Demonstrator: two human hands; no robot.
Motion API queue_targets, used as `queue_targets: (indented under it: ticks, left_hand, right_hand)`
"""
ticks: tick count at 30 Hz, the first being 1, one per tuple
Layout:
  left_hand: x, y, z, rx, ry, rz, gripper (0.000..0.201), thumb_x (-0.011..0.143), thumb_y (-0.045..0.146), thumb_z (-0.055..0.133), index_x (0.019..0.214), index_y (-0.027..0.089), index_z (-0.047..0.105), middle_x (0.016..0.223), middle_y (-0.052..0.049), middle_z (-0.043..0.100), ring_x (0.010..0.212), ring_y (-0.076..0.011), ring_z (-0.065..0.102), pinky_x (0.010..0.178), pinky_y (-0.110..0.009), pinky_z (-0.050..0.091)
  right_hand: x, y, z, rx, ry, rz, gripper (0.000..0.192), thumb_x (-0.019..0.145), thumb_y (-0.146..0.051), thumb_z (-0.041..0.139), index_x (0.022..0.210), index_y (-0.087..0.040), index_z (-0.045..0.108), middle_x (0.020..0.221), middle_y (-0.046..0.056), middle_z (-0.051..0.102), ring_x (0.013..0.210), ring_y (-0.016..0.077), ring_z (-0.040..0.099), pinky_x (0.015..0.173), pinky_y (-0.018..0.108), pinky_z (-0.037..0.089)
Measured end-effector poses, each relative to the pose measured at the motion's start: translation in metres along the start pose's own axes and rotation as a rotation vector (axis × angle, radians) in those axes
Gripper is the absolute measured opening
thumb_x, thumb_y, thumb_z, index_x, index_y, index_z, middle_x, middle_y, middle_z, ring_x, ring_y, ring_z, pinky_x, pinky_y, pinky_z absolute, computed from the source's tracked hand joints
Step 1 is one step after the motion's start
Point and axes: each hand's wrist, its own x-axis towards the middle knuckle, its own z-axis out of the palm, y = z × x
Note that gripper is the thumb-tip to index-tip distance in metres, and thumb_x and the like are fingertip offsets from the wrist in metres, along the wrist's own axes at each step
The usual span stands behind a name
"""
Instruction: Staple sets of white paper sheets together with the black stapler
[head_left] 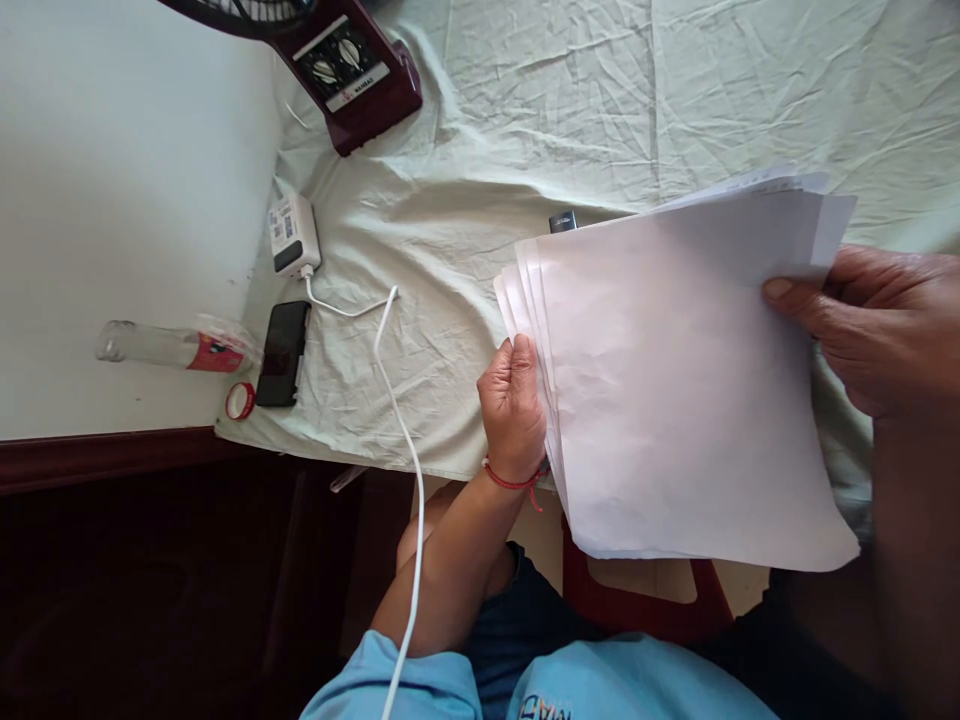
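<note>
A fanned stack of white paper sheets [682,390] is held up over the near edge of the table. My left hand [514,410] is closed on the stack's left side, thumb on top, a red string bracelet at its wrist. On the right side, my right hand [885,320] pinches the sheets near their upper corner, thumb on the front sheet. The front sheet looks blank and slightly creased. Faint print shows on sheets behind it at the top edge. A small black object [562,222] peeks out behind the paper, mostly hidden.
A pale green cloth [450,240] covers the table. To the left are a white power adapter [292,235] with a white cable [405,430], a black phone [283,353], a red-and-white ring [240,400] and a glass bottle [165,345]. A dark red fan [360,80] stands at the back.
</note>
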Motion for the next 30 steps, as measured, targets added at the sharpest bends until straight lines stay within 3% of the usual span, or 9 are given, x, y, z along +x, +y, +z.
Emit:
queue_targets:
  ticks: [6,10,14,19,23,30]
  left_hand:
    - [-0.001,-0.001,0.000,0.028,-0.030,0.035,0.031,0.104,0.052,0.069,0.115,0.026,0.080,0.115,-0.006,0.081,0.112,-0.0199,0.076,0.100,-0.032,0.061]
    - [0.000,0.000,0.002,-0.049,-0.043,0.041,0.030,0.106,0.049,0.066,0.118,0.026,0.079,0.120,-0.007,0.080,0.120,-0.0220,0.075,0.109,-0.035,0.058]
    - [-0.001,0.003,0.004,-0.104,-0.039,0.019,0.025,0.106,0.047,0.065,0.108,0.025,0.079,0.106,-0.005,0.080,0.112,-0.0217,0.076,0.107,-0.035,0.058]
    - [-0.002,0.004,0.004,-0.090,-0.049,0.032,0.026,0.106,0.047,0.064,0.107,0.025,0.077,0.104,-0.004,0.078,0.105,-0.0203,0.074,0.102,-0.033,0.058]
    - [-0.002,0.001,0.002,-0.017,-0.065,0.043,0.026,0.106,0.049,0.065,0.112,0.026,0.076,0.108,-0.005,0.077,0.109,-0.0202,0.073,0.104,-0.034,0.057]
    - [-0.002,0.000,0.002,-0.056,-0.081,0.045,0.027,0.106,0.049,0.065,0.111,0.025,0.076,0.111,-0.006,0.078,0.106,-0.0204,0.074,0.099,-0.033,0.059]
  right_hand:
    - [-0.001,-0.003,0.002,0.020,-0.010,0.007,0.027,0.083,-0.027,0.080,0.109,-0.029,0.089,0.092,0.002,0.080,0.072,0.0152,0.071,0.055,0.023,0.056]
    - [-0.003,-0.011,0.001,-0.118,0.074,0.024,0.017,0.083,-0.024,0.080,0.097,-0.024,0.088,0.075,0.003,0.072,0.065,0.0101,0.061,0.049,0.017,0.042]
    - [-0.003,-0.015,-0.001,-0.160,0.104,-0.003,0.008,0.081,-0.020,0.080,0.087,-0.022,0.083,0.064,0.001,0.059,0.068,0.0104,0.058,0.052,0.019,0.041]
    - [-0.002,-0.012,0.000,-0.102,0.085,-0.049,0.008,0.082,-0.020,0.079,0.088,-0.021,0.084,0.076,0.002,0.069,0.066,0.0084,0.054,0.051,0.021,0.039]
    - [-0.004,-0.015,0.003,-0.078,0.100,-0.021,0.007,0.081,-0.019,0.080,0.087,-0.020,0.084,0.066,0.001,0.060,0.064,0.0092,0.053,0.055,0.023,0.043]
    - [-0.003,-0.012,0.000,-0.121,0.148,-0.047,0.015,0.081,-0.028,0.083,0.094,-0.023,0.087,0.077,0.003,0.069,0.061,0.0071,0.048,0.048,0.022,0.034]
